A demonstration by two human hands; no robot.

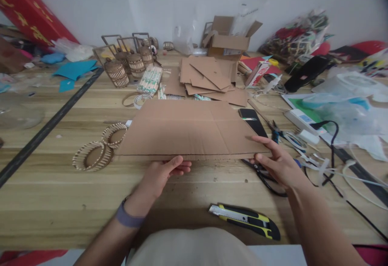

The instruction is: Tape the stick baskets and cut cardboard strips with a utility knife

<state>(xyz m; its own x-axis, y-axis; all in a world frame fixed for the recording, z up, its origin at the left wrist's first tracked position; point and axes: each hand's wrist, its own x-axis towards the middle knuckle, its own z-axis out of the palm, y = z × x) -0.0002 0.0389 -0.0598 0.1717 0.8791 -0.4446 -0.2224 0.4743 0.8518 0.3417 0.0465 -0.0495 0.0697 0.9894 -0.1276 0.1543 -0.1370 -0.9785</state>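
A flat sheet of brown cardboard [188, 130] is held up above the table, with a dark line running along its near edge. My left hand [166, 171] grips that edge near the middle, thumb by the edge and fingers underneath. At the right corner, my right hand [274, 161] pinches the sheet between thumb and fingers. A yellow and black utility knife [245, 219] lies on the table in front of me, its blade end pointing left. Black-handled scissors [268, 179] lie beneath my right hand, partly hidden.
Two striped round rings [93, 157] sit left of the sheet. Cut cardboard pieces [209, 76] are piled behind it, near an open box [228, 41]. Small lidded baskets [117, 74] with handles stand at the back left. Cables, pliers [275, 131] and plastic bags [342, 104] crowd the right.
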